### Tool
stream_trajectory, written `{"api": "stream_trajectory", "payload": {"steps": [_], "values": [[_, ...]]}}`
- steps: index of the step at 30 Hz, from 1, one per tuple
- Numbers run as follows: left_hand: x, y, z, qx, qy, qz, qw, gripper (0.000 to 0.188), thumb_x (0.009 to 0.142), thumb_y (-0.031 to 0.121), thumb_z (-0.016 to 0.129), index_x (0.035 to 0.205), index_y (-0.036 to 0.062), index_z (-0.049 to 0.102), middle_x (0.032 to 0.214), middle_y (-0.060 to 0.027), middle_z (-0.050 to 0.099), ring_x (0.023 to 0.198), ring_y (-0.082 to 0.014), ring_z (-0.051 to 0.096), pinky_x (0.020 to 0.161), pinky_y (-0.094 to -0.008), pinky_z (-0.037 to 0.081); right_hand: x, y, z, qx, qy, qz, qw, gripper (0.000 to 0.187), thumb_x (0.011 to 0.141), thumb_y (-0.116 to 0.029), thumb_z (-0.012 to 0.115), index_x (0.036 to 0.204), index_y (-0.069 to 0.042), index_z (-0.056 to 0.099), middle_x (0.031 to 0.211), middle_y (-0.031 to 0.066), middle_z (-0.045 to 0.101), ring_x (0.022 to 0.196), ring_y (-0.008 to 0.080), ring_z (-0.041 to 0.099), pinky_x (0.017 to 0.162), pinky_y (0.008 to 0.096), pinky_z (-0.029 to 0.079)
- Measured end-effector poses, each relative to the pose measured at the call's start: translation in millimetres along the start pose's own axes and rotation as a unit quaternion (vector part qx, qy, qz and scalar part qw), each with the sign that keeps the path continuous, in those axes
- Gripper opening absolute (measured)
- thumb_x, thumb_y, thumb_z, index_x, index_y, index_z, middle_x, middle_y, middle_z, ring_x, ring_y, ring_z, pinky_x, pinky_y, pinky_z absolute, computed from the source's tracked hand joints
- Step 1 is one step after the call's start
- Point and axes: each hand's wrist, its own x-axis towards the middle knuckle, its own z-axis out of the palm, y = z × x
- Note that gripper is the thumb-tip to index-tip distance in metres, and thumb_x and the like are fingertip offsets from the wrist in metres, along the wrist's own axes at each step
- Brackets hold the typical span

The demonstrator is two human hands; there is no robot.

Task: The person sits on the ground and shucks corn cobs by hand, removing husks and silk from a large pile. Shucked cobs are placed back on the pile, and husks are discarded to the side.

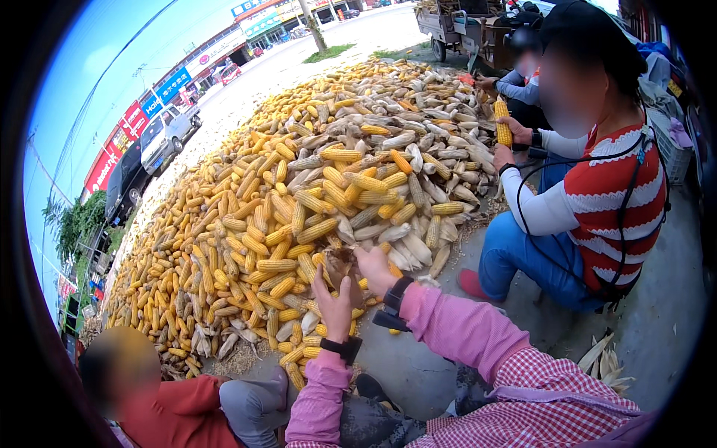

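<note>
In front of me, at the near edge of a large heap of corn ears [254, 224], both hands are at one dry, brown corn husk [341, 270]. My right hand [376, 270] pinches its upper part, the fingers closed. Lower and to the left, my left hand [335, 306] grips it between raised fingers and thumb. Whether an ear is still inside the husk is hidden. Bare yellow ears and pale husked ears [414, 243] lie close around both hands.
At right, a seated person in red and white holds a yellow ear [503, 123]. Another person sits farther back; one in a red top [187, 411] sits at lower left. Loose husks [601, 362] lie on the concrete. A cart [455, 30] and parked vehicles [168, 134] stand beyond the heap.
</note>
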Motion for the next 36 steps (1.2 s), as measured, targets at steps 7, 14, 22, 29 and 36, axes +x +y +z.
{"api": "stream_trajectory", "payload": {"steps": [7, 14, 22, 29, 36], "values": [[7, -21, 10, -0.131, 0.049, -0.078, 0.987, 0.051, 0.101, 0.031, 0.058, 0.136, -0.0038, 0.044, 0.126, -0.0131, 0.058, 0.111, -0.0199, 0.057, 0.096, -0.0328, 0.046, -28, 17, 24, 0.228, -0.053, 0.075, 0.969, 0.024, 0.093, -0.018, 0.058, 0.084, 0.004, 0.065, 0.08, 0.0102, 0.066, 0.067, 0.0191, 0.064, 0.06, 0.0352, 0.05], [15, -41, 4, -0.211, 0.075, -0.173, 0.959, 0.047, 0.104, 0.036, 0.049, 0.132, -0.0019, 0.048, 0.124, -0.0128, 0.059, 0.108, -0.0208, 0.059, 0.092, -0.0334, 0.048, -7, 64, 36, 0.161, -0.11, 0.125, 0.973, 0.022, 0.098, -0.017, 0.046, 0.104, -0.002, 0.061, 0.095, 0.012, 0.068, 0.083, 0.0245, 0.067, 0.076, 0.0396, 0.055], [25, -65, -9, -0.362, 0.089, -0.233, 0.898, 0.046, 0.105, 0.038, 0.042, 0.124, -0.0025, 0.053, 0.116, -0.0136, 0.062, 0.104, -0.023, 0.06, 0.091, -0.0357, 0.048, -17, 77, 42, 0.263, -0.209, 0.173, 0.926, 0.025, 0.097, -0.013, 0.042, 0.106, -0.001, 0.061, 0.097, 0.0139, 0.068, 0.088, 0.0248, 0.066, 0.081, 0.041, 0.054], [26, -94, -25, -0.47, 0.062, -0.369, 0.8, 0.041, 0.107, 0.038, 0.04, 0.123, 0.0029, 0.054, 0.114, -0.0117, 0.065, 0.102, -0.0269, 0.064, 0.09, -0.0429, 0.053, -47, 44, 34, 0.038, -0.235, 0.068, 0.969, 0.024, 0.094, -0.013, 0.045, 0.088, 0.001, 0.064, 0.08, 0.0078, 0.065, 0.072, 0.0166, 0.059, 0.068, 0.0339, 0.048], [26, -170, -55, -0.515, 0.004, -0.433, 0.74, 0.049, 0.105, 0.043, 0.036, 0.126, 0.0033, 0.054, 0.123, -0.0189, 0.064, 0.109, -0.0365, 0.062, 0.1, -0.0515, 0.048, -88, 18, 42, -0.27, -0.307, -0.148, 0.9, 0.029, 0.087, -0.018, 0.044, 0.075, 0.001, 0.061, 0.067, 0.0152, 0.058, 0.063, 0.0242, 0.055, 0.064, 0.0396, 0.044]]}}
